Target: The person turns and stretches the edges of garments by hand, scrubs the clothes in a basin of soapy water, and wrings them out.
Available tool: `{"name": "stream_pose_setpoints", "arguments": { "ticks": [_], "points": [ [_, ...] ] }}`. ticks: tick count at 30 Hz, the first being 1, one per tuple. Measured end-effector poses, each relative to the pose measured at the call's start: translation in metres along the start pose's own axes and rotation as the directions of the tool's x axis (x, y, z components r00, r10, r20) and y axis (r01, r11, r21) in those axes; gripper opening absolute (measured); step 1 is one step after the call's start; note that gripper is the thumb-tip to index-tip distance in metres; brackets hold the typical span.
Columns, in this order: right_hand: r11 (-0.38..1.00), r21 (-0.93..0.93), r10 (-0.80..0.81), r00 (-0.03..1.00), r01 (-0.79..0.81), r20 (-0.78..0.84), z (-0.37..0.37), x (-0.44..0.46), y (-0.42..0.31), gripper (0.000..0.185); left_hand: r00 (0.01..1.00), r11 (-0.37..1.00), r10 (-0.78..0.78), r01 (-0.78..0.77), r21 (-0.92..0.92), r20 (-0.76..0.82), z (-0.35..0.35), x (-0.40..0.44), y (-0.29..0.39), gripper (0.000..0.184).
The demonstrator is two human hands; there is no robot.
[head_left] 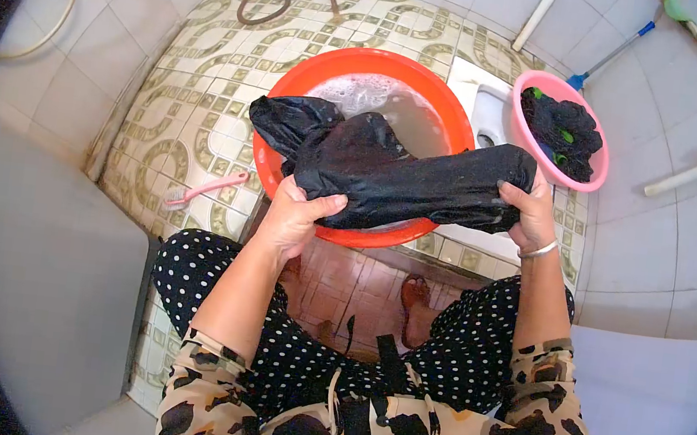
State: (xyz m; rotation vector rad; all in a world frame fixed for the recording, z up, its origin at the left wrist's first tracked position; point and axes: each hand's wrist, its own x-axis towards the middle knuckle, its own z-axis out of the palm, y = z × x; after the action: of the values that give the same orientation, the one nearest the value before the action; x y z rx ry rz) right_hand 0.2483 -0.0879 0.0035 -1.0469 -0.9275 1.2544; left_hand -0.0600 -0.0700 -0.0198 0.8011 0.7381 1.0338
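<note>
A wet black garment [413, 182] is stretched sideways over a red-orange basin [455, 114]. My left hand [297, 214] grips its lower edge near the middle, thumb on top. At the right end of the cloth, my right hand [531, 213] is closed on it, with a pale bracelet at the wrist. The garment's bunched left end lies over the basin's left rim. Behind the cloth, soapy, murky water [395, 107] shows in the basin. Both hands' fingers are partly hidden under the fabric.
A pink basin [600, 165] with dark clothes stands at the right, beside a white squat toilet [485, 113]. On the tiled floor at left lies a pink brush [210, 187]. A hose [291, 0] curls at the back. A grey panel [59, 270] stands at left.
</note>
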Motion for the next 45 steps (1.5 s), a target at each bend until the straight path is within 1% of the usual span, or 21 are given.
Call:
{"name": "stream_pose_setpoints", "arguments": {
  "ticks": [2, 6, 8, 11, 12, 14, 16, 17, 19, 20, 22, 23, 25, 26, 27, 29, 35, 40, 42, 44, 45],
  "points": [
    [0.999, -0.043, 0.005, 0.999, -0.007, -0.054, 0.001, -0.001, -0.002, 0.046, 1.0, 1.0, -0.013, 0.013, -0.004, 0.014, -0.003, 0.0, 0.001, 0.04],
    [0.998, -0.057, -0.002, 1.0, 0.001, -0.029, -0.009, 0.003, -0.003, 0.04, 0.997, 0.999, 0.005, -0.002, -0.042, 0.073, -0.005, 0.001, -0.001, 0.036],
    [1.0, -0.004, -0.002, 0.996, 0.002, -0.086, -0.009, 0.003, -0.005, 0.035, 0.996, 0.999, 0.019, -0.016, -0.037, 0.082, -0.008, 0.001, -0.001, 0.034],
    [1.0, 0.005, -0.012, 0.989, 0.013, -0.146, -0.015, 0.005, -0.001, 0.034, 0.993, 0.997, 0.031, -0.022, -0.077, 0.112, -0.01, 0.002, 0.001, 0.028],
    [1.0, 0.005, -0.013, 0.989, 0.014, -0.145, -0.015, 0.005, -0.002, 0.034, 0.997, 0.994, 0.001, 0.008, -0.113, 0.081, -0.009, 0.001, 0.003, 0.027],
    [1.0, -0.001, -0.027, 0.999, 0.027, -0.016, -0.016, 0.004, -0.004, 0.034, 0.998, 0.988, -0.03, 0.037, -0.148, 0.051, -0.006, 0.0, 0.005, 0.026],
    [0.999, -0.03, -0.043, 0.999, 0.043, -0.016, -0.018, 0.003, -0.005, 0.034, 0.999, 0.989, -0.031, 0.025, -0.146, -0.041, -0.003, 0.0, 0.006, 0.016],
    [0.997, -0.057, -0.059, 0.998, 0.058, -0.017, -0.019, 0.003, -0.005, 0.034, 0.999, 0.989, -0.03, 0.023, -0.146, -0.041, -0.006, 0.0, 0.004, 0.016],
    [0.998, -0.048, -0.054, 0.997, 0.051, -0.049, -0.023, 0.005, -0.003, 0.038, 0.995, 0.995, 0.082, -0.085, -0.056, -0.061, -0.014, 0.001, -0.002, 0.003],
    [0.998, -0.039, -0.047, 0.996, 0.044, -0.081, -0.025, 0.005, -0.002, 0.041, 0.994, 0.995, 0.085, -0.089, -0.055, -0.064, -0.015, 0.001, -0.005, 0.003],
    [0.998, -0.037, -0.049, 0.994, 0.045, -0.099, -0.029, 0.007, 0.001, 0.041, 0.991, 0.993, 0.114, -0.113, 0.024, -0.068, -0.014, 0.001, -0.009, 0.01],
    [0.998, -0.035, -0.048, 0.991, 0.044, -0.125, -0.032, 0.007, 0.002, 0.04, 0.99, 0.993, 0.118, -0.117, 0.021, -0.072, -0.013, 0.0, -0.008, 0.01],
    [0.999, -0.04, -0.021, 0.993, 0.017, -0.116, -0.038, 0.006, 0.003, 0.039, 0.996, 0.999, 0.026, -0.029, -0.029, -0.082, -0.011, -0.003, -0.003, 0.008],
    [1.0, -0.019, -0.006, 0.992, 0.004, -0.124, -0.039, 0.005, 0.003, 0.039, 0.999, 0.999, -0.003, 0.001, -0.044, -0.052, -0.016, -0.002, -0.006, 0.005],
    [1.0, 0.003, 0.008, 0.991, -0.008, -0.132, -0.039, 0.005, 0.003, 0.039, 0.999, 0.999, 0.0, -0.002, -0.043, -0.054, -0.018, -0.002, -0.007, 0.005],
    [1.0, 0.012, 0.023, 0.988, -0.022, -0.155, -0.037, 0.005, 0.0, 0.039, 0.995, 0.995, -0.087, 0.085, -0.052, -0.044, -0.02, -0.002, -0.009, 0.006],
    [0.998, 0.06, 0.043, 0.989, -0.034, -0.145, -0.042, 0.006, 0.0, 0.042, 0.996, 0.998, -0.047, 0.051, -0.049, 0.076, -0.029, -0.002, -0.015, 0.012],
    [0.995, 0.094, 0.05, 0.98, -0.032, -0.195, -0.04, 0.006, -0.001, 0.043, 0.998, 0.996, -0.042, 0.044, -0.074, 0.039, -0.022, -0.003, -0.009, 0.013],
    [0.994, 0.103, 0.053, 0.984, -0.036, -0.17, -0.041, 0.007, -0.001, 0.042, 0.999, 0.996, -0.039, 0.042, -0.081, 0.03, -0.02, -0.004, -0.007, 0.014],
    [0.993, 0.107, 0.059, 0.987, -0.043, -0.148, -0.043, 0.005, -0.002, 0.041, 0.99, 0.987, -0.141, 0.143, -0.072, 0.023, -0.019, -0.006, -0.004, 0.01],
    [0.996, 0.07, 0.071, 0.986, -0.061, -0.153, -0.044, 0.006, -0.002, 0.042, 0.99, 0.987, -0.142, 0.143, -0.071, 0.022, -0.018, -0.005, -0.006, 0.01]
  ]
}}
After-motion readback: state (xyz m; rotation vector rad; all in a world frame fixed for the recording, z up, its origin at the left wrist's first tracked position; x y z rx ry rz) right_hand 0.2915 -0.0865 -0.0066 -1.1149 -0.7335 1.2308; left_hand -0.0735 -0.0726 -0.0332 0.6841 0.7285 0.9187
